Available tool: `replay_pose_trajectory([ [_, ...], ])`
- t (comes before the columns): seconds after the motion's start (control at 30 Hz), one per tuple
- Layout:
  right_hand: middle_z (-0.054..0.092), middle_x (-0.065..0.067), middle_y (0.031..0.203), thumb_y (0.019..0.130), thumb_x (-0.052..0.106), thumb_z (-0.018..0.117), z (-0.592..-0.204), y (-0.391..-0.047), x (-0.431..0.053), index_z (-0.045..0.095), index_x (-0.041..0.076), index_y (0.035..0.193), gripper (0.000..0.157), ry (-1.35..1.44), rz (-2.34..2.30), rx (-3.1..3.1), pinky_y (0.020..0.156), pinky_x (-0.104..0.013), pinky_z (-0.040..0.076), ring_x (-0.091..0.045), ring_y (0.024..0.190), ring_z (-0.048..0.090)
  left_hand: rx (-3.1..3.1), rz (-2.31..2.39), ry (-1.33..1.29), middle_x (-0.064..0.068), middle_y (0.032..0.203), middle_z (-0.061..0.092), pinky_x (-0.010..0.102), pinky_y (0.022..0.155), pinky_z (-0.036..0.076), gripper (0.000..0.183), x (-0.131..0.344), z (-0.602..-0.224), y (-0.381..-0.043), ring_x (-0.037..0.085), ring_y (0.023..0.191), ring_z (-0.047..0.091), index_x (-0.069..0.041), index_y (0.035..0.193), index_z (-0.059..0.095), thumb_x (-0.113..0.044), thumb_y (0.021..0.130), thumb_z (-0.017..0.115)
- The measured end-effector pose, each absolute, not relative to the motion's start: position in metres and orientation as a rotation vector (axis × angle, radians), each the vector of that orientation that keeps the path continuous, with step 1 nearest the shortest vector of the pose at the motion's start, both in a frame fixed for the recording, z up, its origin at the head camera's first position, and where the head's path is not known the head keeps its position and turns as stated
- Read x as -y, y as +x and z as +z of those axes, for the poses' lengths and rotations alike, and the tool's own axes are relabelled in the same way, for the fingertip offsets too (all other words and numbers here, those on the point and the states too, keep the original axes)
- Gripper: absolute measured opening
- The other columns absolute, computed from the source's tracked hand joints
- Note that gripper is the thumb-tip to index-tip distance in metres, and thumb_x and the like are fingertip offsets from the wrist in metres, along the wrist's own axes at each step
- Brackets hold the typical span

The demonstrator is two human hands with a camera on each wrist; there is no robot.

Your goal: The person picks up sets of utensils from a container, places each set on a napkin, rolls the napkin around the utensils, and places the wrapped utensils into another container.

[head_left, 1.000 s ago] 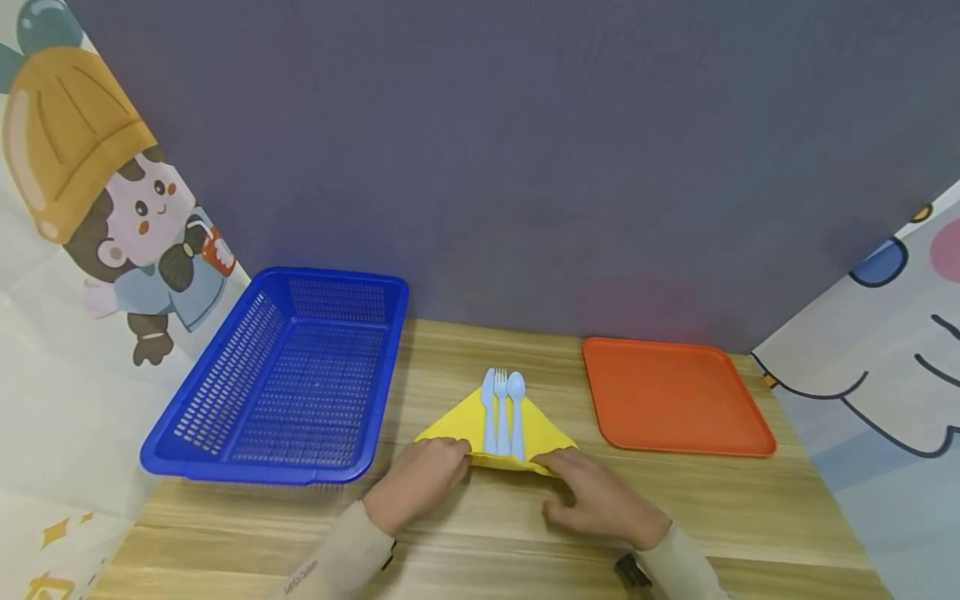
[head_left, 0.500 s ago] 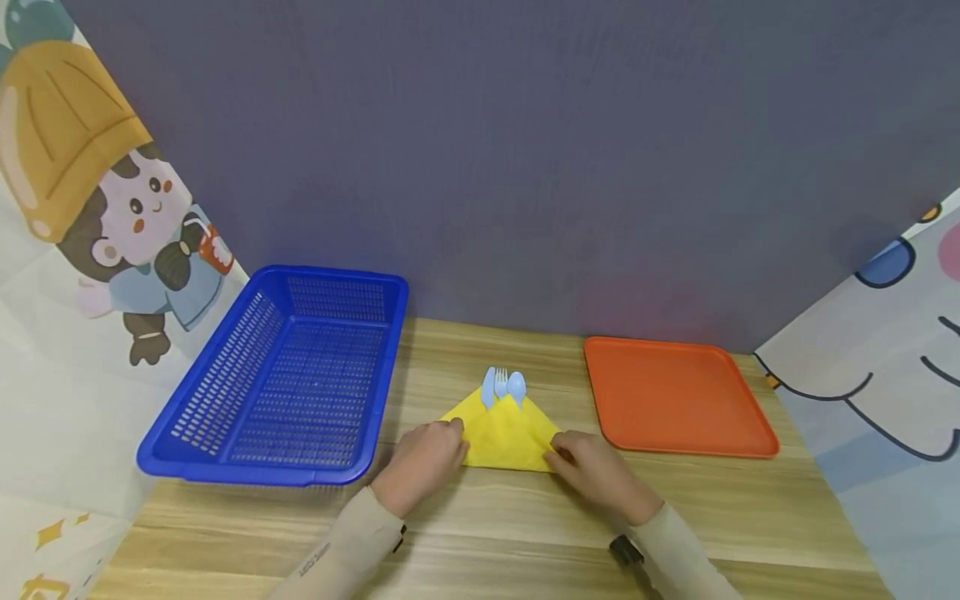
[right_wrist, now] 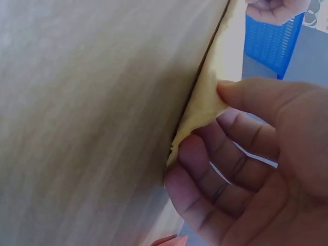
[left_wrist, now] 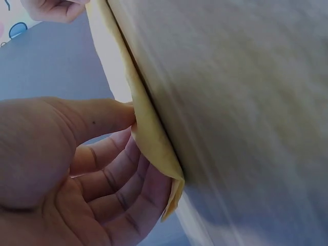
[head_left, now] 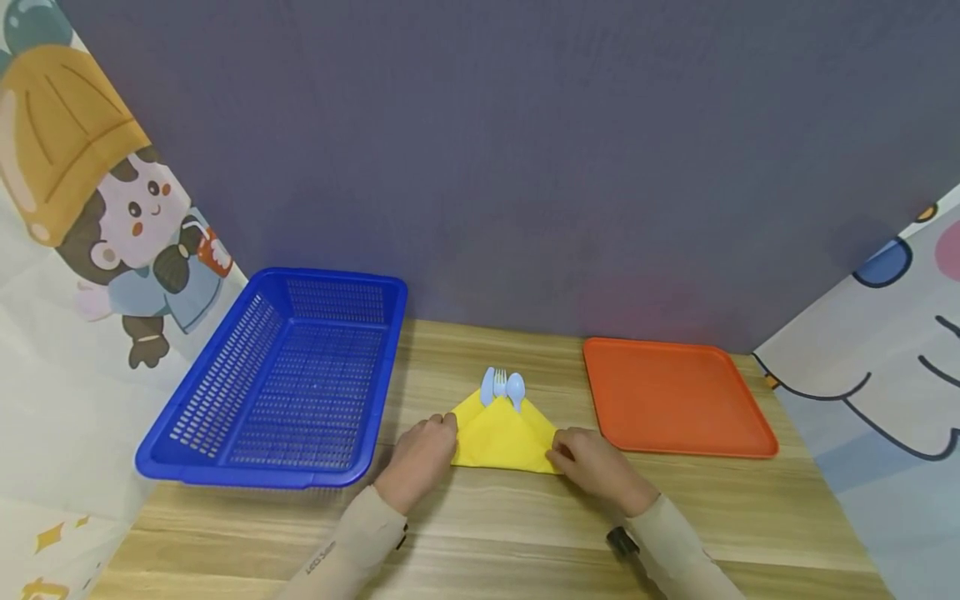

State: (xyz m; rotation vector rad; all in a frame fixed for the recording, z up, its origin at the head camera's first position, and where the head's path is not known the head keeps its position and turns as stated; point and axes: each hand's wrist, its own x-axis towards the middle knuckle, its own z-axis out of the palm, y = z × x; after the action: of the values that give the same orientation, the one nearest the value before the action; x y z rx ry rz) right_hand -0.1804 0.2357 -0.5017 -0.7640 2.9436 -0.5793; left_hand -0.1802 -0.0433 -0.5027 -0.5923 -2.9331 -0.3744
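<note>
A yellow napkin (head_left: 501, 442) lies folded over a light blue knife (head_left: 487, 387), fork (head_left: 501, 382) and spoon (head_left: 516, 388). Only the upper ends of the cutlery stick out past the napkin's top; the handles are hidden beneath the flap. My left hand (head_left: 423, 457) pinches the napkin's left side, and in the left wrist view the thumb presses its edge against the curled fingers. At the opposite side my right hand (head_left: 597, 468) pinches the right edge between thumb and fingers, as the right wrist view shows too.
To the left stands a blue perforated basket (head_left: 384, 375) with nothing in it. An orange tray (head_left: 675, 396) lies at the right. Both rest on a wooden table (head_left: 495, 533), backed by a grey panel (head_left: 495, 167).
The napkin's near edge has been folded up over the cutlery handles, and the flap has flattened. My left hand has since shifted slightly left along the napkin; the cutlery has stayed in place.
</note>
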Motion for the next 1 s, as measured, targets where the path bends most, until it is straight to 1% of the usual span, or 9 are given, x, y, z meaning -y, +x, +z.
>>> replay_pose_trajectory([
  [0.17,0.041,0.013,0.059,0.085,0.021,0.065,-0.502,-0.180,-0.236,0.052,0.022,0.068,0.022,-0.750,-0.551,-2.945,0.050,-0.020,0.037,-0.003,0.055,0.039,2.949,-0.382,-0.568,0.008,0.070,0.052,0.035,0.043,0.044,0.010,0.042,-0.503,-0.180,0.022,0.056,0.051,-0.002,0.087,0.055,0.003,0.078,0.057],
  [0.33,0.040,0.013,0.058,0.085,0.023,0.065,-0.501,-0.180,-0.235,0.049,0.022,0.065,0.026,-0.738,-0.510,-2.955,0.049,-0.021,0.036,-0.003,0.054,0.038,2.952,-0.335,-0.546,0.010,0.071,0.051,0.036,0.043,0.044,0.009,0.040,-0.501,-0.179,0.023,0.058,0.052,-0.001,0.087,0.056,0.004,0.079,0.056],
  [0.57,0.041,0.013,0.058,0.085,0.023,0.066,-0.499,-0.181,-0.231,0.048,0.022,0.064,0.027,-0.723,-0.467,-2.955,0.048,-0.021,0.036,-0.003,0.053,0.038,2.939,-0.171,-0.521,0.012,0.077,0.049,0.032,0.045,0.043,0.017,0.031,-0.498,-0.176,0.023,0.066,0.050,0.000,0.094,0.058,0.004,0.077,0.059],
  [0.67,0.041,0.013,0.057,0.085,0.024,0.066,-0.500,-0.181,-0.230,0.048,0.022,0.064,0.027,-0.702,-0.463,-2.946,0.048,-0.021,0.036,-0.003,0.053,0.038,2.864,-0.124,-0.601,0.011,0.079,0.048,0.028,0.045,0.041,0.015,0.022,-0.493,-0.173,0.021,0.066,0.047,-0.001,0.091,0.059,0.005,0.078,0.061],
  [0.77,0.041,0.012,0.057,0.084,0.024,0.066,-0.501,-0.182,-0.229,0.048,0.022,0.064,0.027,-0.696,-0.461,-2.945,0.047,-0.021,0.036,-0.003,0.052,0.038,2.777,-0.126,-0.802,0.008,0.082,0.050,0.025,0.047,0.041,0.012,0.011,-0.488,-0.167,0.018,0.067,0.047,-0.004,0.091,0.061,0.003,0.080,0.063],
  [0.83,0.041,0.012,0.057,0.084,0.023,0.066,-0.501,-0.183,-0.229,0.048,0.022,0.064,0.027,-0.707,-0.461,-2.953,0.047,-0.021,0.036,-0.003,0.052,0.038,2.739,-0.120,-0.963,0.008,0.090,0.053,0.025,0.050,0.044,0.014,0.003,-0.486,-0.163,0.019,0.073,0.051,-0.006,0.096,0.062,0.000,0.083,0.062],
  [0.9,0.041,0.013,0.057,0.084,0.022,0.067,-0.502,-0.183,-0.230,0.048,0.022,0.064,0.027,-0.724,-0.462,-2.963,0.047,-0.021,0.036,-0.003,0.052,0.038,2.744,-0.103,-1.082,0.009,0.105,0.055,0.026,0.056,0.048,0.021,-0.003,-0.486,-0.160,0.021,0.086,0.054,-0.009,0.106,0.062,-0.004,0.086,0.060],
  [1.0,0.041,0.013,0.057,0.083,0.021,0.067,-0.502,-0.183,-0.230,0.048,0.021,0.064,0.027,-0.745,-0.466,-2.971,0.047,-0.021,0.036,-0.003,0.052,0.038,2.809,-0.060,-1.156,0.012,0.128,0.047,0.033,0.069,0.051,0.031,-0.010,-0.487,-0.156,0.027,0.109,0.050,-0.013,0.122,0.056,-0.010,0.091,0.055],
])
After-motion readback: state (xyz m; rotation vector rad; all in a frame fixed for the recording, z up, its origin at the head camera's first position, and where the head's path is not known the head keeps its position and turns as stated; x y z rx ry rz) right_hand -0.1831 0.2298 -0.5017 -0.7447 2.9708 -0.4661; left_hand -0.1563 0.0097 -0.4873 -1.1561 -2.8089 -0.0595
